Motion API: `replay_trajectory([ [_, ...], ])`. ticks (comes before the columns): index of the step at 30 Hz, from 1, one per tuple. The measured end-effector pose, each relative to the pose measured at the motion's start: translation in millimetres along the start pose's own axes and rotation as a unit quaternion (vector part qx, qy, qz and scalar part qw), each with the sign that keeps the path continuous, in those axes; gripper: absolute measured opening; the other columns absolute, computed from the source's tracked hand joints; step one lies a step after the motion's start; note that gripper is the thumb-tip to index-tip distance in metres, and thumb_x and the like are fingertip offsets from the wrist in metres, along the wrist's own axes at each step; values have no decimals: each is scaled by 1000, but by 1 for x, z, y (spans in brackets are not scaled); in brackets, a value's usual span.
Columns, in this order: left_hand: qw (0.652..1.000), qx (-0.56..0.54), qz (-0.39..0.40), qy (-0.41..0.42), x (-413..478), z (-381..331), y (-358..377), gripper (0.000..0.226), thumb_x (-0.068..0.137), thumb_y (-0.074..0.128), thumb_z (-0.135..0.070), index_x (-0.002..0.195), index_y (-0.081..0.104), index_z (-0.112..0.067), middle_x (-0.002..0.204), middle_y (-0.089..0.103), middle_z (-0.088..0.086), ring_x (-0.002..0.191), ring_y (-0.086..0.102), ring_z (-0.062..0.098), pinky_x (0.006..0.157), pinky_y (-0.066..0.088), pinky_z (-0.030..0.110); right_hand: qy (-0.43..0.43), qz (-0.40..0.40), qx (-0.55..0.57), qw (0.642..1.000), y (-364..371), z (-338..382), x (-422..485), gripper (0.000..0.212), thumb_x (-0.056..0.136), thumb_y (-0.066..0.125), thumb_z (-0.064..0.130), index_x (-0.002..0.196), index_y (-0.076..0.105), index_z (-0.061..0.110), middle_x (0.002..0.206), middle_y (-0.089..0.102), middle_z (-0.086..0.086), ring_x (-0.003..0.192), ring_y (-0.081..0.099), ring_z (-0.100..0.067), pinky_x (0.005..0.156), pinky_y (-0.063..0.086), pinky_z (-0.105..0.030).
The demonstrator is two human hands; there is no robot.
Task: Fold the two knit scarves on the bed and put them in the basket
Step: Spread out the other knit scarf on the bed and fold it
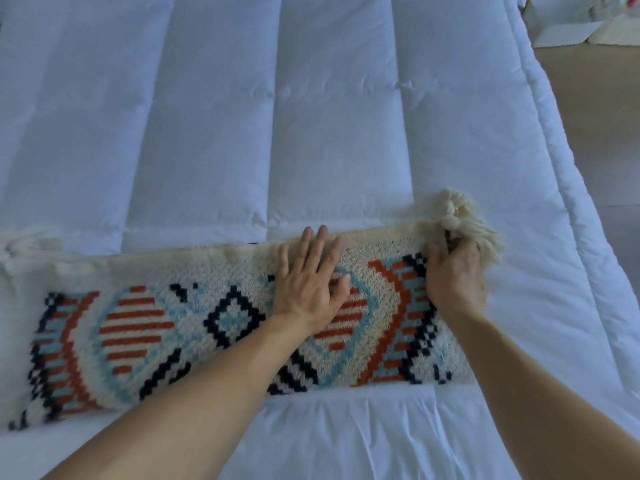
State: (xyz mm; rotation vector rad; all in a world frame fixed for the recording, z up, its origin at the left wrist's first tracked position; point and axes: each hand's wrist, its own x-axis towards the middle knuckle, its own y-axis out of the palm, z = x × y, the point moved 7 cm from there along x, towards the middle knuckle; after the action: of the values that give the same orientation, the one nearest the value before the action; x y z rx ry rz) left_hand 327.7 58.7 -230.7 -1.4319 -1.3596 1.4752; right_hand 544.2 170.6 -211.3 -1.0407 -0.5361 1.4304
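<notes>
One patterned scarf (138,327) lies crosswise on the near part of the white quilt (311,116). Its left end is blurred and runs off the picture's edge, and two forearms cover parts of its middle. The left hand (308,289) presses flat on it, fingers straight and spread. The right hand (453,275) curls its fingers round the cream tassels (457,216) at the scarf's right end.

The scarf (145,327) is a coarse, nubbly knit wool, matt, patterned in cream, rust, pale blue and navy. At its far right end hang thick, soft cream yarn tassels (464,223). Beneath the scarf, the bed (221,116) wears a white quilted cloth cover, smooth and matt, with stitched channels. Right of the bed, the floor (595,109) looks like smooth wood.
</notes>
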Motion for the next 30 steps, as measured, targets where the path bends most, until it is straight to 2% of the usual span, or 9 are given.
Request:
replay_trajectory([
  [3,998,-13,-51,18,-30,0,-5,66,96,0,-57,155,-9,-28,162,-19,1,149,-20,18,118,-13,54,-137,-46,-96,985,0,23,-45,66,95,43,52,146,26,14,150,32,-9,139,28,-28,113,24,-47],
  [5,998,-19,-52,10,-50,4,3,65,98,4,-56,155,-8,-28,163,-16,1,149,-18,20,118,-11,54,-273,3,-162,948,21,41,-84,69,98,30,57,155,12,21,163,11,-5,150,7,-24,120,2,-44],
  [7,999,-11,-43,-2,-64,11,17,66,98,9,-57,156,-3,-27,164,-11,2,150,-14,22,117,-10,54,-370,84,-209,901,57,39,-112,66,98,18,63,156,4,32,164,-4,-1,151,-10,-21,120,-6,-46],
  [9,999,-2,-36,-1,-72,19,29,66,98,16,-56,156,5,-25,165,0,3,151,-8,24,118,-5,56,-378,136,-238,885,81,23,-117,67,95,8,69,154,-3,39,164,-11,3,149,-18,-18,119,-6,-50],
  [11,999,9,-32,9,-75,29,39,67,97,21,-55,156,9,-25,165,4,3,151,-6,25,118,0,56,-362,144,-260,883,92,8,-111,68,92,2,72,152,-13,42,162,-18,6,147,-24,-16,119,-7,-50],
  [16,999,22,-33,-11,-86,54,43,69,97,19,-57,156,10,-22,164,3,6,151,-3,26,119,2,52,-339,148,-282,885,95,5,-107,70,91,3,74,148,-22,43,159,-28,6,145,-30,-17,119,-7,-52],
  [19,998,20,-52,-28,-98,62,32,70,97,17,-58,157,5,-24,165,-2,6,151,-6,28,118,-2,54,-361,114,-273,885,88,24,-125,72,92,7,73,152,-13,39,162,-19,-1,148,-22,-22,119,-6,-54],
  [22,998,11,-59,-35,-108,62,30,71,96,24,-58,157,5,-27,165,-3,6,151,-7,32,117,-2,57,-411,131,-270,861,101,31,-152,75,92,16,74,155,-2,37,164,-11,-2,150,-13,-25,118,-4,-58],
  [30,998,42,-15,-46,-126,99,49,73,95,21,-65,156,7,-29,164,2,7,151,-2,32,118,4,56,-376,160,-331,850,121,15,-145,83,86,9,83,153,-9,39,164,-13,-2,149,-19,-24,118,-1,-61],
])
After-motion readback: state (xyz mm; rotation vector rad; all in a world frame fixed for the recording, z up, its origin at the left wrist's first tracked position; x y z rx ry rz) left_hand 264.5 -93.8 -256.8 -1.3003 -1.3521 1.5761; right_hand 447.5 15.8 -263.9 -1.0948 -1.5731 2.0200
